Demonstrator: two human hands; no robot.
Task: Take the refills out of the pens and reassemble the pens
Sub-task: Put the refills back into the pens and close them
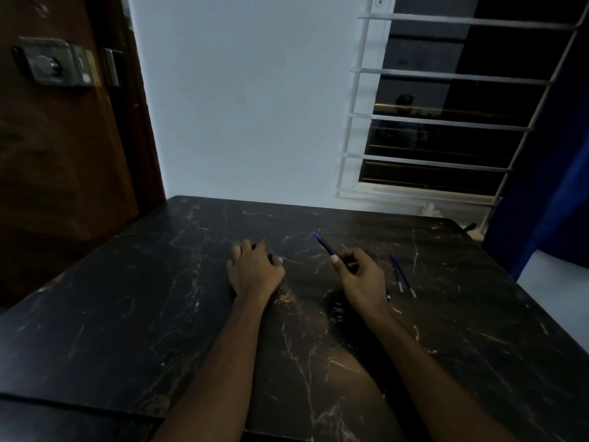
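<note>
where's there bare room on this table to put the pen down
Bare: the whole left side of the black marble table, from the left grip out to its edge; also the far strip along the white wall. Crowded: around the right grip holding the blue pen, with two thin blue refills lying just right of it.

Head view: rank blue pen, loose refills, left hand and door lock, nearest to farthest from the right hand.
1. blue pen: in grip of right hand.
2. loose refills: just to its right.
3. left hand: to the left.
4. door lock: far left.
</note>
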